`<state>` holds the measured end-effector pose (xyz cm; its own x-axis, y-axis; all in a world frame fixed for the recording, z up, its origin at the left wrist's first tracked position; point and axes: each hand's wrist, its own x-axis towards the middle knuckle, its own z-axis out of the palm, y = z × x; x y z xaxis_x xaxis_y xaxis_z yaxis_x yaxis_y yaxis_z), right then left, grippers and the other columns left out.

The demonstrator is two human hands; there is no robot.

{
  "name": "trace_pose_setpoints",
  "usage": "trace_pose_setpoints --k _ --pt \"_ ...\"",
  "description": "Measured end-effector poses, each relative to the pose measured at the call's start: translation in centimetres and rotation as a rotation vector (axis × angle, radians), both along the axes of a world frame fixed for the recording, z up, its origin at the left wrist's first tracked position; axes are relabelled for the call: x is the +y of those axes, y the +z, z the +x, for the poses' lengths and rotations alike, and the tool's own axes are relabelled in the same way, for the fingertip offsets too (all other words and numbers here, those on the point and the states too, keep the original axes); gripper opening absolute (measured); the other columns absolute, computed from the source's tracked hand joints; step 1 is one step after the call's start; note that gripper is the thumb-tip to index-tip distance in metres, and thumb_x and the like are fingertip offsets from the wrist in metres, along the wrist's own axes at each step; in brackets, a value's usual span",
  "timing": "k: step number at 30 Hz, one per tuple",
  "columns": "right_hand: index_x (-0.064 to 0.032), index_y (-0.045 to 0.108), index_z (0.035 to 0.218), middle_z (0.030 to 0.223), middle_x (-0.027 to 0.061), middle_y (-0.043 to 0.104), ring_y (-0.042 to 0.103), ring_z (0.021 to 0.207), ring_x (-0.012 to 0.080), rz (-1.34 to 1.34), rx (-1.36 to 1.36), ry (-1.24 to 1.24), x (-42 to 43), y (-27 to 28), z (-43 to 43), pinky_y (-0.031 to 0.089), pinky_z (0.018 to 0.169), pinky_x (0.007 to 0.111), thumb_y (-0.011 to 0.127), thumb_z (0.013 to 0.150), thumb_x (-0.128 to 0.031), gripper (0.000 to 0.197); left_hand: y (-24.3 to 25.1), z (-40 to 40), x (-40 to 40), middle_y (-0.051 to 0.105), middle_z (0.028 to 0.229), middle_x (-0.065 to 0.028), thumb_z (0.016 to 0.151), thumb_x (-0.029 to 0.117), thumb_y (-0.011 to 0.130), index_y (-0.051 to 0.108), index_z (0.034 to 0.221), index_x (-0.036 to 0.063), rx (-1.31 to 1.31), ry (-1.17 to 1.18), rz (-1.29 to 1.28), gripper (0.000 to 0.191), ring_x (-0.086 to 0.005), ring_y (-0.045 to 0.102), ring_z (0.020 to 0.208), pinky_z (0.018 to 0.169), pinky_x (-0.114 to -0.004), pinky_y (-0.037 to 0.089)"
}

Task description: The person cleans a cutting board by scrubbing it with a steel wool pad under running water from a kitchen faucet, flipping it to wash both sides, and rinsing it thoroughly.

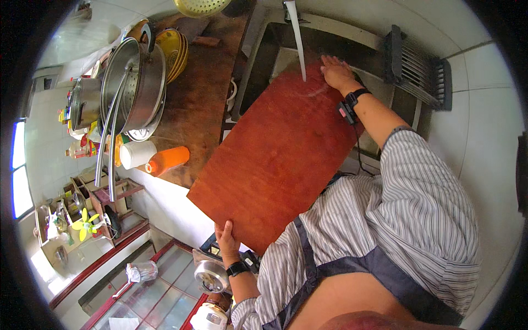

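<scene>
A large reddish-brown wooden board lies tilted across the front of a metal sink. Its far end is under a stream of water that falls from the tap. My right hand rests flat on the board's far right corner, fingers spread. The near left edge is gripped by my left hand, its thumb on top and its other fingers hidden underneath. Both wrists wear black straps with small devices.
Left of the sink, a wooden counter holds a steel steamer pot, yellow colanders, metal tongs, a white container and an orange bottle. A dish rack stands at the right. A glass-paned cabinet is at lower left.
</scene>
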<state>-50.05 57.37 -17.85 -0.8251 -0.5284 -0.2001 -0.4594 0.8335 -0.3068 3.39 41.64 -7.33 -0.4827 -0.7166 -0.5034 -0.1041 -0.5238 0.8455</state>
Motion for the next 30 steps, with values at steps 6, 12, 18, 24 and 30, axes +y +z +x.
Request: trace_pose_setpoints --k 6,12,18,24,30 --pt "-0.0058 0.038 0.136 0.144 0.0147 0.03 0.026 0.134 0.0273 -0.084 -0.068 0.313 -2.8 0.6 4.5 0.02 0.109 0.042 0.038 0.095 -0.024 0.045 0.8 -0.2 0.3 0.048 0.129 -0.0114 0.085 0.008 0.057 0.037 0.132 0.0022 0.048 -0.011 -0.011 0.051 -0.0271 0.047 0.116 0.096 -0.042 0.041" --pt "-0.0064 0.037 0.137 0.146 0.0135 0.028 0.027 0.135 0.0262 0.038 -0.046 0.161 -3.1 0.4 1.1 0.017 0.111 0.039 0.034 0.096 -0.025 0.045 0.6 -0.3 0.2 0.047 0.13 -0.0112 0.085 0.008 0.057 0.036 0.134 0.0046 0.02 -0.039 0.004 0.054 -0.0277 0.047 0.117 0.098 -0.041 0.04" --pt "-0.0068 0.043 0.132 0.14 0.0134 0.036 0.032 0.131 0.0265 0.115 -0.15 0.363 -3.8 5.3 3.6 0.021 0.109 0.043 0.037 0.094 -0.024 0.042 0.3 0.9 0.4 0.048 0.13 -0.0088 0.085 0.01 0.059 0.037 0.133 0.0053 0.02 0.006 -0.013 0.053 -0.0257 0.048 0.116 0.098 -0.041 0.04" --pt "-0.0079 0.038 0.136 0.145 0.0114 0.031 0.027 0.134 0.0288 0.042 -0.119 0.287 -4.8 3.1 6.1 0.021 0.109 0.044 0.037 0.095 -0.026 0.045 0.4 0.0 0.2 0.047 0.13 -0.0088 0.086 0.01 0.058 0.038 0.133 0.0055 0.066 -0.032 0.027 0.051 -0.026 0.047 0.116 0.098 -0.04 0.039" --pt "-0.0139 0.032 0.14 0.142 0.008 0.037 0.031 0.132 0.026 -0.014 0.004 0.189 -2.9 1.9 0.1 0.023 0.107 0.047 0.04 0.093 -0.021 0.048 0.0 -0.5 0.1 0.047 0.13 -0.0097 0.085 0.009 0.059 0.037 0.133 0.0046 0.09 -0.06 0.049 0.052 -0.027 0.047 0.116 0.098 -0.041 0.039"
